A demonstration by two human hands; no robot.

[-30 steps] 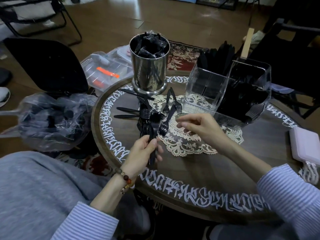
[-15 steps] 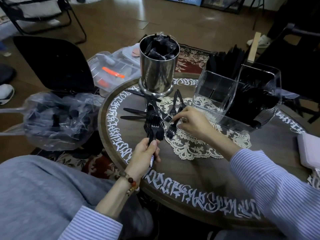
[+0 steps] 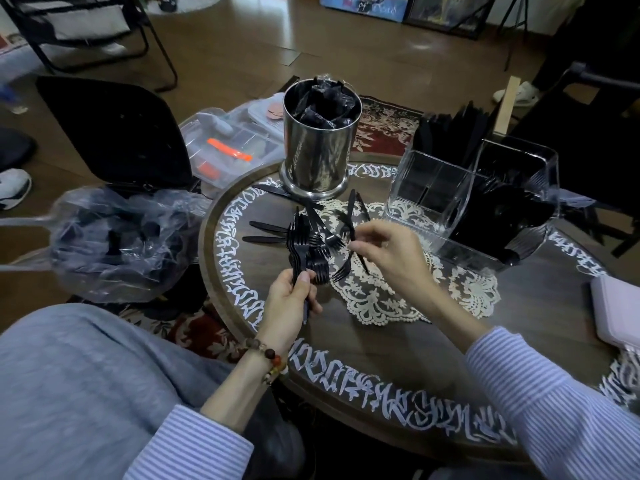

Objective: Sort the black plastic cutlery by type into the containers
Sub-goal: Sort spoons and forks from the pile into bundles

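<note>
Forks: left hand point(image 3: 290, 303) grips a black bunch point(image 3: 302, 251); right hand point(image 3: 388, 252) pinches one fork point(image 3: 346, 266) (glossy plastic).
Room: bare wooden tabletop point(image 3: 398, 341) near the lace doily point(image 3: 381, 299).

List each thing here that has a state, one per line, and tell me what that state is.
Left hand: grips a bunch of forks, tines up.
Right hand: pinches one fork, lifted off the doily.
Steel cup: upright, full of black packets.
Clear organizer: upright, partly filled.
Plastic bag: crumpled beside the table.
</note>
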